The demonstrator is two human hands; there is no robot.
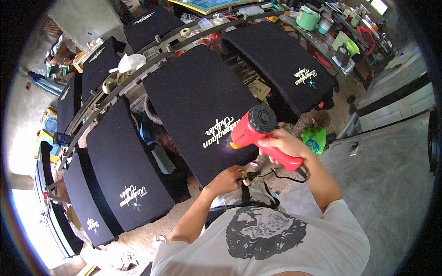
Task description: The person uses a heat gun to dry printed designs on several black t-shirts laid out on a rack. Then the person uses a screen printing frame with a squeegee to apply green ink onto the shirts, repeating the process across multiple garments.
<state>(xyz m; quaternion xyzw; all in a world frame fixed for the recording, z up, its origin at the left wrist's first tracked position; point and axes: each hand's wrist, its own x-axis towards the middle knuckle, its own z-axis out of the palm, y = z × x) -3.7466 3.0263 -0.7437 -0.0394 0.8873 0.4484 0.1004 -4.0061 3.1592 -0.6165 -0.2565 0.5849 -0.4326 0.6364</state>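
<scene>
My right hand point(285, 143) is wrapped round the handle of a red heat gun point(246, 128) with a black vented rear end. Its yellowish nozzle points down-left, over the white lettering on a black shirt point(193, 101) that lies stretched flat on a board. The gun partly covers that print. My left hand point(225, 181) is closed at my waist, just off the shirt's near edge. From its fingers a thin black cord point(281, 177) runs across to the end of the gun's handle. What exactly the fingers pinch is partly hidden.
More black printed shirts on boards stand to the right point(285, 69) and left point(124, 170), along a curved metal rail point(133, 76). A bench with a green pail point(307, 18) is at the back right. A green plastic bag point(314, 139) lies on the floor.
</scene>
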